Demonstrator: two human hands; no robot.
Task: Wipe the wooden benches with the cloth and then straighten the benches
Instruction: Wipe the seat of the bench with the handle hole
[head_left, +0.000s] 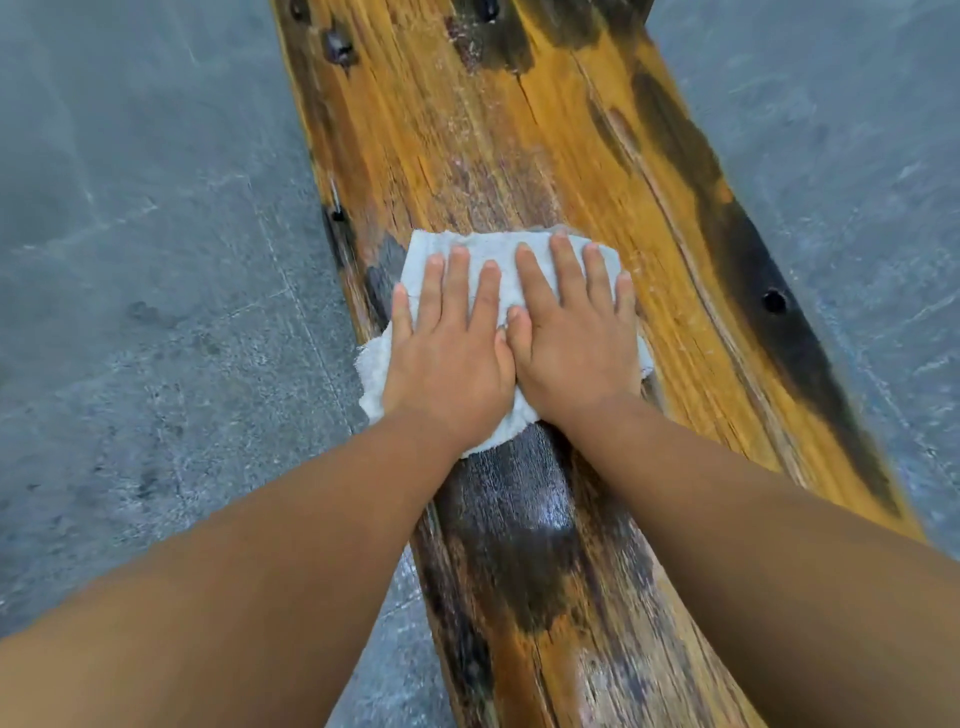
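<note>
One wooden desk (519, 156) runs from the top centre of the frame to the bottom right, its far and near ends cut off by the frame edges. One pale cloth (488, 254) lies on it at mid-frame, its left edge hanging slightly past the desk's left side. Two hands press flat on the cloth side by side, thumbs touching: the left hand (449, 353) and right hand (574, 343), fingers spread, gripping nothing. They hide most of the cloth. Grey floor (156, 260) lies on both sides. Dark holes (774, 301) dot the wood.
</note>
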